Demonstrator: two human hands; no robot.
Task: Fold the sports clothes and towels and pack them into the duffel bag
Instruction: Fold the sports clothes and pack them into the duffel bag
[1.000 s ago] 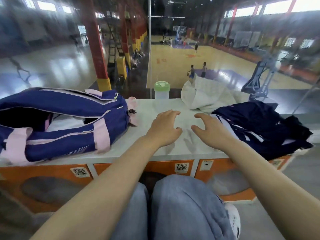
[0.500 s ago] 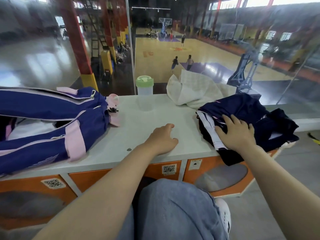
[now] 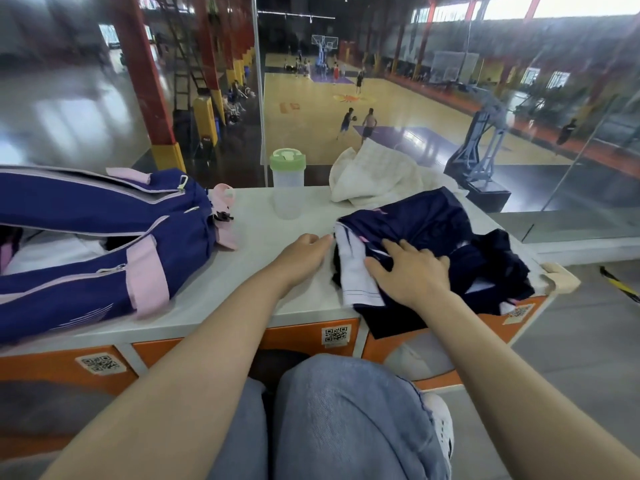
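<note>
**Hands on navy kit at courtside counter**

Head view: the right hand [image 3: 412,275] lies flat, fingers spread, on the crumpled navy sports clothes [image 3: 440,233] at the counter's [image 3: 277,233] right end. The left hand [image 3: 300,255], fingers loosely curled, touches the garment's white edge. The open duffel bag [image 3: 104,233] lies at left, a white towel [image 3: 377,178] behind the clothes.

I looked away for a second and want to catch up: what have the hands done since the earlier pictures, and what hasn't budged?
The right hand moved right from the bare countertop onto the navy clothes and now presses flat on them. The left hand slid right until its fingertips reach the pile's white edge; whether it grips is unclear. The duffel bag, bottle and white towel stayed put.
</note>
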